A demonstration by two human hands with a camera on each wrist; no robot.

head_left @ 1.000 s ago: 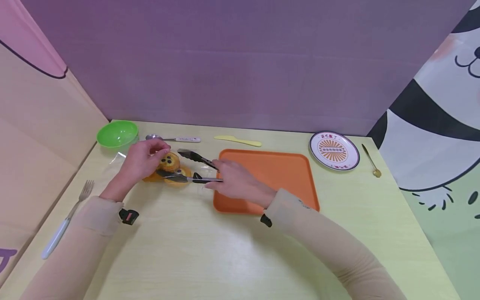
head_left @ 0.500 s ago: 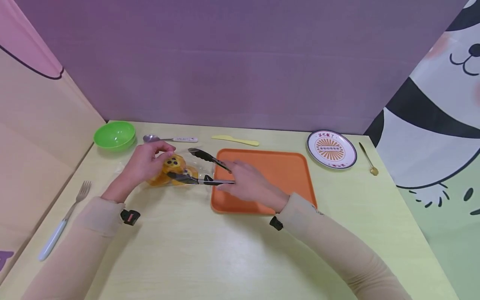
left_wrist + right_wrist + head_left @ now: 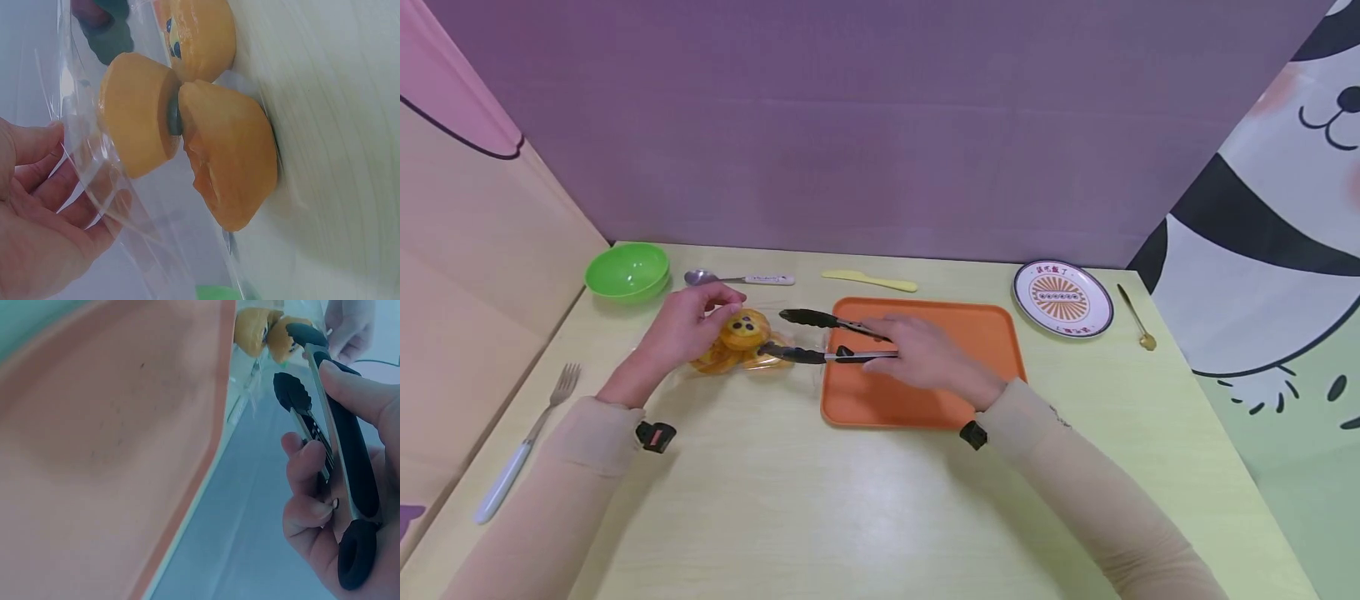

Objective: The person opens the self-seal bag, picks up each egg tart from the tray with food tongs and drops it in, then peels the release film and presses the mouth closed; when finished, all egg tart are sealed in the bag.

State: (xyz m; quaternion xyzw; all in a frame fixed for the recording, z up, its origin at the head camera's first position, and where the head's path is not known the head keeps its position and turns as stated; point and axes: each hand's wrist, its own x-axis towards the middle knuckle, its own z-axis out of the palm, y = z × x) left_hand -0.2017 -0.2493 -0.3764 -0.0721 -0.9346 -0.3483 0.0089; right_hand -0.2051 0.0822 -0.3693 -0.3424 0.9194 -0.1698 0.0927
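My left hand (image 3: pixel 688 325) pinches the edge of a clear plastic bag (image 3: pixel 75 81) between thumb and fingers. Inside the bag are several golden pastries; a round one dotted with blueberries (image 3: pixel 745 329) sits uppermost. The left wrist view shows a browned pastry (image 3: pixel 228 150) lying low beside the table. My right hand (image 3: pixel 925 354) grips black-and-silver tongs (image 3: pixel 805 356) around their handles. The tongs' arms stand apart with nothing between them, pointing left at the bag. In the head view their lower tip overlaps the pastries' right side.
An orange tray (image 3: pixel 925 408) lies under the right hand. Behind are a green bowl (image 3: pixel 628 273), a spoon (image 3: pixel 767 280) and a yellow knife (image 3: pixel 872 281). A fork (image 3: pixel 520 458) lies at left; a patterned plate (image 3: pixel 1063 300) and a small gold spoon (image 3: pixel 1138 321) are at right.
My right hand has drawn the tongs to the right, away from the pastries and over the tray. My left hand stays at the bag's edge.
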